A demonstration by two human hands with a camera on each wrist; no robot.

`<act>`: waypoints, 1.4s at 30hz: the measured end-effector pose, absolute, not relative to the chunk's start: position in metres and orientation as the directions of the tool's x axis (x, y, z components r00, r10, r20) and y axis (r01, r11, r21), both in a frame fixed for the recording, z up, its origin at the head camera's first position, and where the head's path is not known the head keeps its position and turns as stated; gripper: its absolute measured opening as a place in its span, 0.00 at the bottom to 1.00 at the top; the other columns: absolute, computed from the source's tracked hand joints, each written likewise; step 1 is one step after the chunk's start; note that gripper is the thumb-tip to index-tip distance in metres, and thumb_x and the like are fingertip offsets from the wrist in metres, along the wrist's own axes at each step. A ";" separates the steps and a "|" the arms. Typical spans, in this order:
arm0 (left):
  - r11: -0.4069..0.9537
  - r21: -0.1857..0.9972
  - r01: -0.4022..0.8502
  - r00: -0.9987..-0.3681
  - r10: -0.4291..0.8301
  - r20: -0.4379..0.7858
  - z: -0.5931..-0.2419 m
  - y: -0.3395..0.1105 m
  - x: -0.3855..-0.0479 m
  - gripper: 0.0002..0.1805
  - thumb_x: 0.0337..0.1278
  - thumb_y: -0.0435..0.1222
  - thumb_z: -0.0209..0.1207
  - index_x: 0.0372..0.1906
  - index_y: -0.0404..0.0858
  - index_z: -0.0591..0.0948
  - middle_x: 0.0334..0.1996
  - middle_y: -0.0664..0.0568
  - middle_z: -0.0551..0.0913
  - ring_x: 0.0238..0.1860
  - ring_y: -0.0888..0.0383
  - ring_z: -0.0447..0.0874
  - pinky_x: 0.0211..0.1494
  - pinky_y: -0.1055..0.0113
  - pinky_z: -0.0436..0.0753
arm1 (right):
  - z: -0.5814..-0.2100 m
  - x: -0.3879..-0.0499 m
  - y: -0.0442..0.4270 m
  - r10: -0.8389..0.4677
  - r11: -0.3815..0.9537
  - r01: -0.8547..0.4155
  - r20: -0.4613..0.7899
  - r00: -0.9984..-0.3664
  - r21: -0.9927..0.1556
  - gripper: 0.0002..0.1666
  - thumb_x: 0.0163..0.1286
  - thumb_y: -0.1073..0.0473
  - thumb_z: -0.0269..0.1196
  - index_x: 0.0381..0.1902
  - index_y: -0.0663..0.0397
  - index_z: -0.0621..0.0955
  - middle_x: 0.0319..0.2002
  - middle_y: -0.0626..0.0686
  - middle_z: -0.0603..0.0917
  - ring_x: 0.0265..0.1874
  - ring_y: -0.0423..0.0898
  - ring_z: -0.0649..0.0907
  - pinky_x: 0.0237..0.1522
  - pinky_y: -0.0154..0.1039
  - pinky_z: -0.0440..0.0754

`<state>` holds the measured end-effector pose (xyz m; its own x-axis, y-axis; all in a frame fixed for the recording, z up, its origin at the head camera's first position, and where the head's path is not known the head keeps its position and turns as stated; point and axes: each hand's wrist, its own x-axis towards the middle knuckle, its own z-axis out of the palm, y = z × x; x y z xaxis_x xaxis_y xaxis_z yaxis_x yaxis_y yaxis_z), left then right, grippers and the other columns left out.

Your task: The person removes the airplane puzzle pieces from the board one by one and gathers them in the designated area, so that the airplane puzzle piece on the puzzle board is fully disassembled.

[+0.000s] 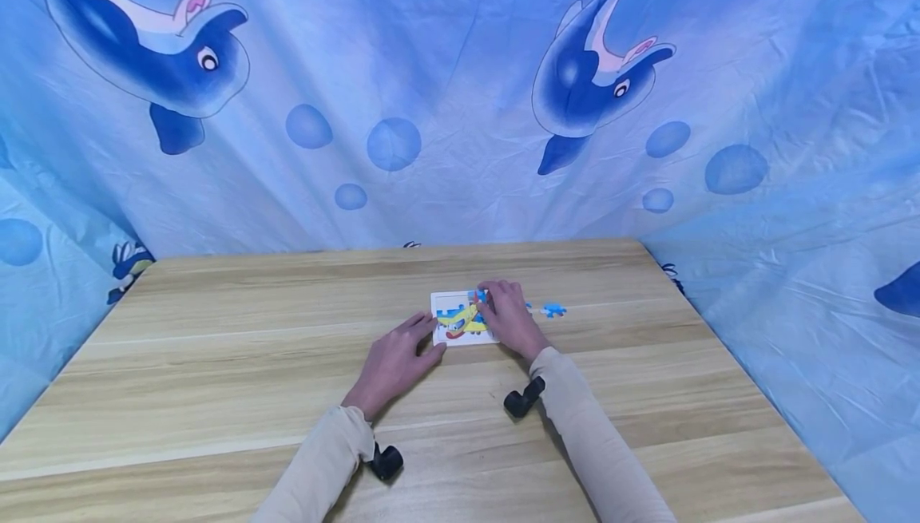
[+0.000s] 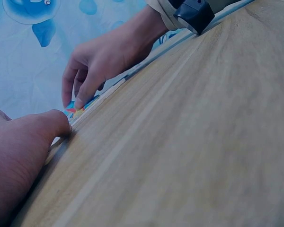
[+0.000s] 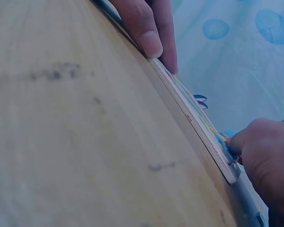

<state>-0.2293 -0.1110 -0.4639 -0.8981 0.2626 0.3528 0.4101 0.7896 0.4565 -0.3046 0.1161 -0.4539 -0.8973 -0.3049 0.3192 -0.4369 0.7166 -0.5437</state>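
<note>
A white-framed puzzle board (image 1: 467,339) with a yellow, red and blue picture lies on the table. My left hand (image 1: 395,363) rests at its left edge, thumb and fingers spread around the near left corner; in the right wrist view those fingers (image 3: 150,43) touch the board's edge. My right hand (image 1: 512,317) is over the board's right part, and in the left wrist view its thumb and fingers pinch a small colourful puzzle piece (image 2: 78,111) at the surface. The right palm hides part of the board's right side.
Loose blue puzzle pieces (image 1: 554,310) lie just right of my right hand on the wooden table (image 1: 251,395). A blue curtain (image 1: 460,52) with dolphins hangs behind the table's far edge. Black wrist cameras (image 1: 386,463) are strapped at both sleeves.
</note>
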 end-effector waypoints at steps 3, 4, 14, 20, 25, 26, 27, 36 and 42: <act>0.786 0.464 0.410 -0.899 0.261 0.353 -0.464 -0.111 -0.230 0.28 0.68 0.49 0.64 0.65 0.38 0.82 0.65 0.42 0.80 0.66 0.42 0.79 0.58 0.45 0.83 | -0.455 -0.304 0.116 -0.325 0.726 -0.457 0.329 -0.886 -0.514 0.20 0.78 0.60 0.62 0.64 0.63 0.78 0.47 0.57 0.80 0.56 0.56 0.73 0.53 0.51 0.77; 0.784 0.467 0.410 -0.899 0.260 0.354 -0.464 -0.112 -0.230 0.28 0.67 0.49 0.64 0.65 0.38 0.82 0.65 0.42 0.80 0.66 0.43 0.78 0.58 0.45 0.83 | -0.455 -0.304 0.117 -0.333 0.728 -0.465 0.333 -0.882 -0.504 0.21 0.79 0.60 0.61 0.64 0.64 0.78 0.47 0.58 0.80 0.56 0.57 0.73 0.53 0.52 0.77; 0.782 0.470 0.410 -0.899 0.258 0.354 -0.465 -0.112 -0.229 0.29 0.67 0.49 0.64 0.66 0.38 0.82 0.66 0.42 0.80 0.67 0.43 0.78 0.59 0.45 0.82 | -0.457 -0.303 0.120 -0.397 0.756 -0.531 0.377 -0.837 -0.382 0.21 0.79 0.60 0.61 0.64 0.63 0.77 0.53 0.61 0.81 0.55 0.59 0.74 0.57 0.54 0.74; 0.775 0.477 0.414 -0.898 0.262 0.354 -0.465 -0.112 -0.230 0.28 0.68 0.49 0.63 0.66 0.38 0.82 0.66 0.42 0.79 0.67 0.42 0.77 0.60 0.44 0.82 | -0.457 -0.303 0.122 -0.411 0.750 -0.545 0.382 -0.828 -0.375 0.21 0.79 0.60 0.61 0.64 0.64 0.77 0.49 0.58 0.80 0.50 0.56 0.75 0.55 0.53 0.74; 0.777 0.475 0.414 -0.898 0.262 0.353 -0.466 -0.112 -0.230 0.29 0.67 0.49 0.64 0.66 0.37 0.82 0.66 0.42 0.80 0.67 0.42 0.77 0.60 0.44 0.81 | -0.458 -0.303 0.123 -0.417 0.733 -0.550 0.373 -0.829 -0.401 0.21 0.78 0.60 0.62 0.64 0.64 0.76 0.43 0.54 0.78 0.47 0.54 0.74 0.49 0.49 0.74; 0.777 0.475 0.413 -0.898 0.262 0.352 -0.466 -0.112 -0.230 0.29 0.67 0.49 0.64 0.66 0.38 0.82 0.66 0.42 0.79 0.67 0.43 0.77 0.60 0.44 0.81 | -0.458 -0.303 0.123 -0.418 0.729 -0.552 0.374 -0.828 -0.406 0.21 0.78 0.61 0.62 0.63 0.64 0.76 0.43 0.54 0.78 0.47 0.53 0.73 0.48 0.49 0.75; 0.778 0.475 0.412 -0.899 0.262 0.351 -0.466 -0.112 -0.230 0.29 0.67 0.49 0.64 0.66 0.38 0.82 0.66 0.43 0.80 0.67 0.43 0.77 0.60 0.45 0.81 | -0.459 -0.304 0.124 -0.421 0.725 -0.554 0.374 -0.826 -0.409 0.20 0.78 0.61 0.62 0.63 0.64 0.76 0.43 0.54 0.77 0.47 0.53 0.73 0.48 0.48 0.75; 0.773 0.482 0.413 -0.898 0.257 0.357 -0.465 -0.112 -0.229 0.28 0.67 0.48 0.64 0.66 0.38 0.82 0.66 0.42 0.80 0.66 0.42 0.78 0.59 0.45 0.82 | -0.457 -0.303 0.121 -0.431 0.727 -0.571 0.395 -0.812 -0.381 0.21 0.76 0.62 0.64 0.62 0.65 0.75 0.46 0.56 0.77 0.46 0.52 0.73 0.45 0.46 0.76; 0.776 0.470 0.421 -0.893 0.265 0.363 -0.466 -0.112 -0.229 0.28 0.67 0.48 0.64 0.66 0.38 0.82 0.66 0.42 0.80 0.66 0.42 0.78 0.59 0.45 0.82 | -0.458 -0.300 0.122 -0.449 0.752 -0.581 0.404 -0.797 -0.311 0.21 0.77 0.62 0.64 0.63 0.63 0.75 0.51 0.59 0.79 0.48 0.55 0.75 0.51 0.50 0.77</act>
